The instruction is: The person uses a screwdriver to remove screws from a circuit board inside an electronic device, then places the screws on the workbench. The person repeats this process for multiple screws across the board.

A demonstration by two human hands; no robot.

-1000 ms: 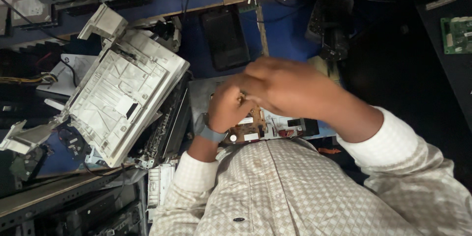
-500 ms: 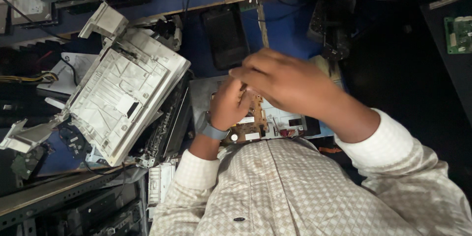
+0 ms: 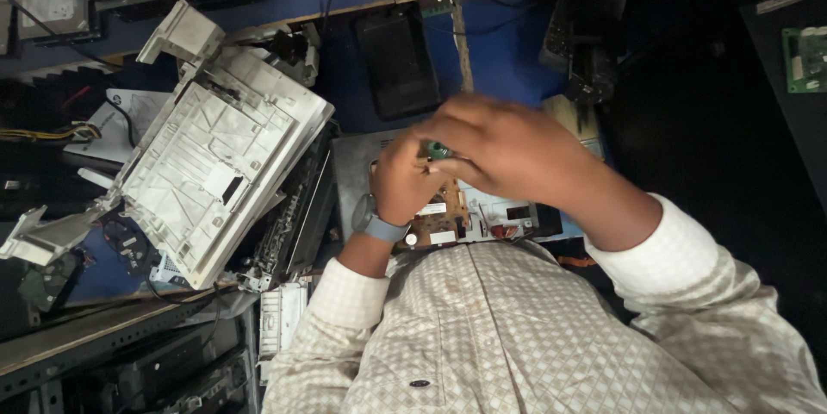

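Observation:
My left hand (image 3: 403, 183), with a blue-grey watch (image 3: 377, 224) on its wrist, is curled above a brown circuit board (image 3: 444, 217) inside an open grey device chassis (image 3: 351, 164). My right hand (image 3: 508, 151) reaches in from the right. It overlaps the left fingers and pinches a small green-topped part (image 3: 439, 151) between the two hands. What the left fingers grip is hidden. Both sleeves are checked cream cloth.
A big white plastic printer cover (image 3: 211, 160) lies tilted at the left, beside a black roller assembly (image 3: 297, 216). A dark tablet-like slab (image 3: 398, 61) and a black unit (image 3: 586, 39) sit on the blue bench behind. A green board (image 3: 805, 56) lies far right.
Both hands have shifted slightly left and away from my body over the circuit board. The right hand now covers more of the left fingers, and the green part shows between them.

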